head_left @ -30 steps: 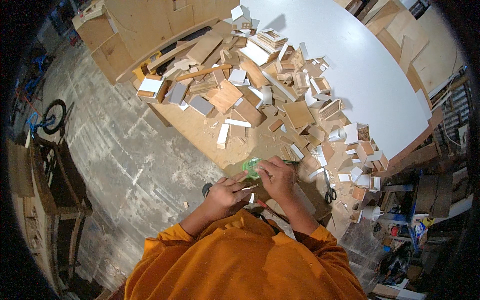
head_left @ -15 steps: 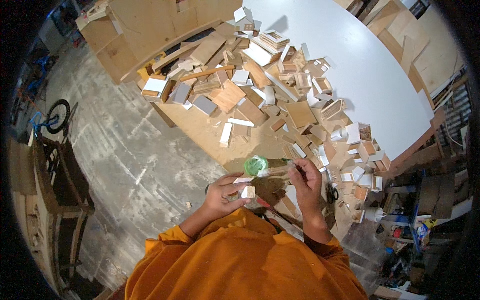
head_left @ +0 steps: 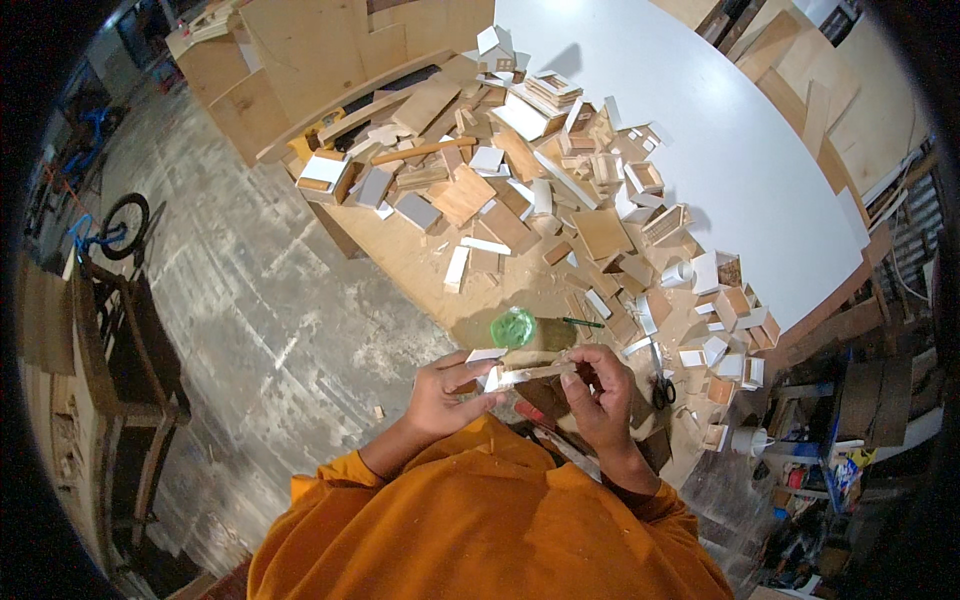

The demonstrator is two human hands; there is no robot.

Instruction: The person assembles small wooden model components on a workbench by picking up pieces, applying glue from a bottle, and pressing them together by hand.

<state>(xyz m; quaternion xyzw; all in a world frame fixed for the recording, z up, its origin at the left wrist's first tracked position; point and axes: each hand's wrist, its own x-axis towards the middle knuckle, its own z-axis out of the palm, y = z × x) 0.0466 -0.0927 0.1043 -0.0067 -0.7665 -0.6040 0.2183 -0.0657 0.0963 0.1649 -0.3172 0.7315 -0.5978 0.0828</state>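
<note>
My left hand (head_left: 438,398) grips a small white-faced wooden piece (head_left: 486,355) between thumb and fingers. In my right hand (head_left: 604,396) is a thin wooden stick (head_left: 540,373), pinched near its right end. The stick's white-coated left tip meets the piece by my left fingertips; the exact contact is too small to tell. Just beyond both hands, a green bowl (head_left: 513,328) with white paste inside stands at the table's near edge. A dark pen (head_left: 583,323) lies right of the bowl.
Wood offcuts (head_left: 463,195) and small white-and-wood house models (head_left: 640,180) crowd the table. Black-handled scissors (head_left: 662,390) lie right of my right hand. Farther back is a large white board (head_left: 720,120). Concrete floor (head_left: 280,320) runs along the left; a white cup (head_left: 750,440) is at lower right.
My right hand has brought the stick from the green bowl toward me, down to the piece in my left hand. The left hand has stayed nearly in place. The view has shifted slightly.
</note>
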